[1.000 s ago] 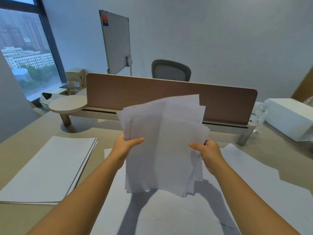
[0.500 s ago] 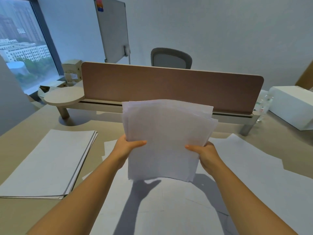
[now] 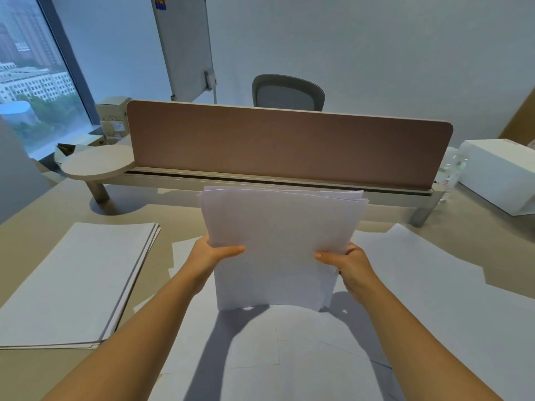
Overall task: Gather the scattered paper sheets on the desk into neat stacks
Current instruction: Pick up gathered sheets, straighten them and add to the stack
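Above the middle of the bench (image 3: pixel 34 215), held upright: a bundle of white sheets (image 3: pixel 280 244), bottom edge close over the loose paper below, whether touching it cannot be told; top edges nearly level, a few corners fanned at 1 o'clock. Gripped at 9 o'clock of the bundle by the left hand (image 3: pixel 208 256), thumb laid across the front face, fingers hidden behind. Gripped at 3 o'clock by the right hand (image 3: pixel 351 263), thumb likewise on the front, fingers curled round the back edge. Both forearms bare, reaching in from 7 and 5 o'clock.

Under the bundle and spread toward 6 o'clock: loose sheets (image 3: pixel 275 357) lying flat and overlapping, crossed by the shadow of bundle and arms. More loose paper (image 3: pixel 428 285) out at 3 o'clock, edges skewed. At 9 o'clock, well apart from the hands: a squared stack (image 3: pixel 75 279) lying flat on the bench.

Beyond, at 12 o'clock: a brown divider panel (image 3: pixel 283 146) on a pale raised shelf, round shelf end (image 3: pixel 97 166) at 10 o'clock. Behind the panel, a grey chair back (image 3: pixel 288 92) and a whiteboard (image 3: pixel 185 44). At 2 o'clock, a white box (image 3: pixel 498 175) with a clear bottle (image 3: pixel 451 175) just beside it. At 10 o'clock, a window (image 3: pixel 31 76) onto city buildings.
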